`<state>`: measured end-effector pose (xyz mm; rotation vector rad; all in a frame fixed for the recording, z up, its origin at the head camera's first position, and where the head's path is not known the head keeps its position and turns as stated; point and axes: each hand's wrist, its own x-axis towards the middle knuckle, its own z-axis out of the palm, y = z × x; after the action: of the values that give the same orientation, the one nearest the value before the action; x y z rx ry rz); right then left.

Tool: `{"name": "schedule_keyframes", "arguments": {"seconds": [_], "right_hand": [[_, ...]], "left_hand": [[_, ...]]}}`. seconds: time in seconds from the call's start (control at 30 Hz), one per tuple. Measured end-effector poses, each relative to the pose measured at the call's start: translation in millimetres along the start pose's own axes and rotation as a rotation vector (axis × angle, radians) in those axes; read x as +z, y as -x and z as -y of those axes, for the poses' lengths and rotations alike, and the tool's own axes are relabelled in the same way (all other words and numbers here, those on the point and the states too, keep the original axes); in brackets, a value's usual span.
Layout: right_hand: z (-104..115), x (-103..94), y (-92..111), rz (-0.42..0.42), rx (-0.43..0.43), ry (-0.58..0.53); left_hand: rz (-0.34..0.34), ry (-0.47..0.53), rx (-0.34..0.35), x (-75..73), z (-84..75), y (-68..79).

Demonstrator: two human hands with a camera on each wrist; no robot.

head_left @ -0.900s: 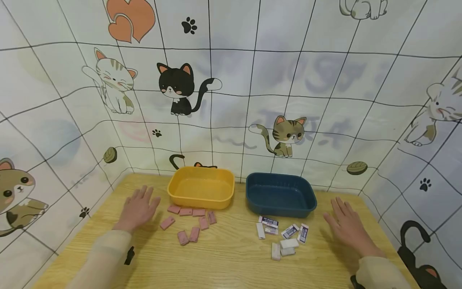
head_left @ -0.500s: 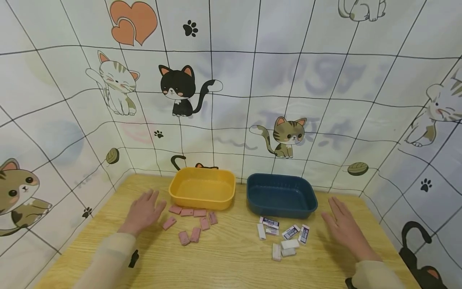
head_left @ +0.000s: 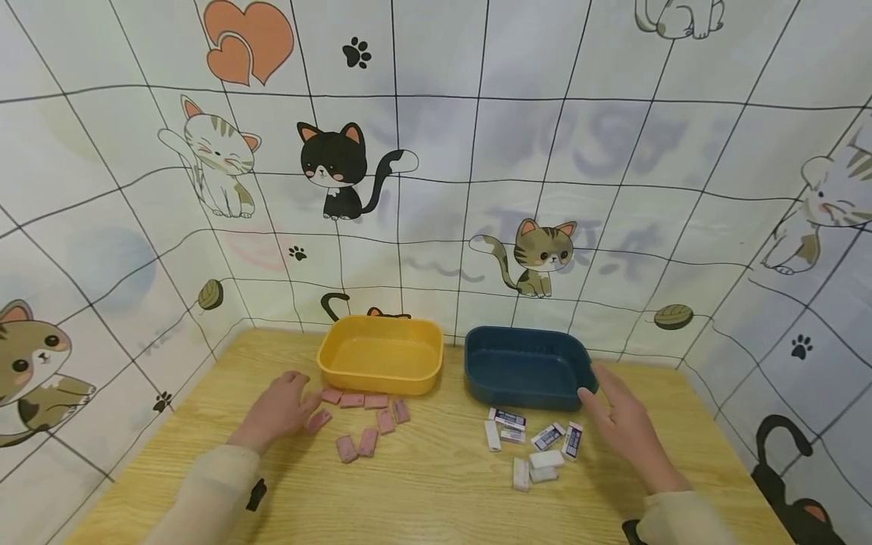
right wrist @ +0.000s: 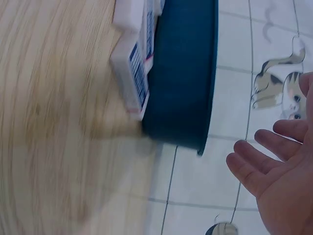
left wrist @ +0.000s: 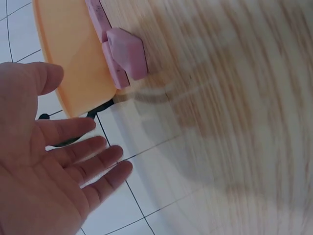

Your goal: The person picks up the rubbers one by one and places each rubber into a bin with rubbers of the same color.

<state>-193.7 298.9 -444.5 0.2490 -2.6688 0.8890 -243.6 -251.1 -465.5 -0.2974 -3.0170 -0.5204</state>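
Several pink erasers [head_left: 367, 442] lie on the table in front of the yellow tray [head_left: 381, 382]. Close to the leftmost of them is my left hand [head_left: 275, 412], fingers loosely spread and holding nothing. In the left wrist view the palm of the left hand [left wrist: 54, 147] faces a few pink erasers [left wrist: 128, 51]. On the right, several white erasers, some in printed sleeves [head_left: 547, 437], lie before the blue tray [head_left: 531, 397]. My right hand [head_left: 627, 424] hovers by that tray's right end with relaxed fingers and nothing in it. Whether its fingertips touch the tray cannot be told.
A wooden table [head_left: 422, 507] carries everything. Behind and to both sides hangs a white gridded sheet [head_left: 436, 212] printed with cartoon cats. The two trays stand side by side near the back edge, a narrow gap between them.
Both hands have moved inward: the left toward the pink erasers, the right toward the blue tray and the white erasers. The erasers and trays stay where they were.
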Motion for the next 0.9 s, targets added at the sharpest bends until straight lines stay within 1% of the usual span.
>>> {"name": "schedule_keyframes", "arguments": {"seconds": [0.1,0.27,0.4,0.57,0.63,0.73,0.83,0.9], "right_hand": [[10.1,5.4,2.1,-0.034,-0.057,-0.001],[28.6,14.9,4.1,-0.061,-0.128,-0.006],[38.8,25.2,4.3,-0.069,-0.18,-0.022],[46.4,40.6,3.7,-0.074,-0.233,-0.029],[49.8,46.8,3.6,-0.073,-0.249,-0.032],[55.2,55.4,4.5,-0.049,-0.255,-0.059],[60.3,62.5,6.2,-0.006,-0.239,-0.077],[63.3,65.4,6.7,0.029,-0.216,-0.098]], "left_hand": [[-0.019,0.033,0.041,3.3,-0.8,1.6],[-0.033,0.063,0.119,6.7,2.0,3.4],[-0.008,0.086,0.164,7.8,2.0,4.3],[0.018,0.091,0.2,7.9,-2.1,5.7],[0.013,0.078,0.218,8.5,-4.0,5.0],[0.001,0.052,0.27,10.3,-5.1,2.8],[-0.002,0.012,0.339,12.7,-3.4,0.2],[0.003,-0.006,0.368,13.7,-1.9,-1.1]]}}
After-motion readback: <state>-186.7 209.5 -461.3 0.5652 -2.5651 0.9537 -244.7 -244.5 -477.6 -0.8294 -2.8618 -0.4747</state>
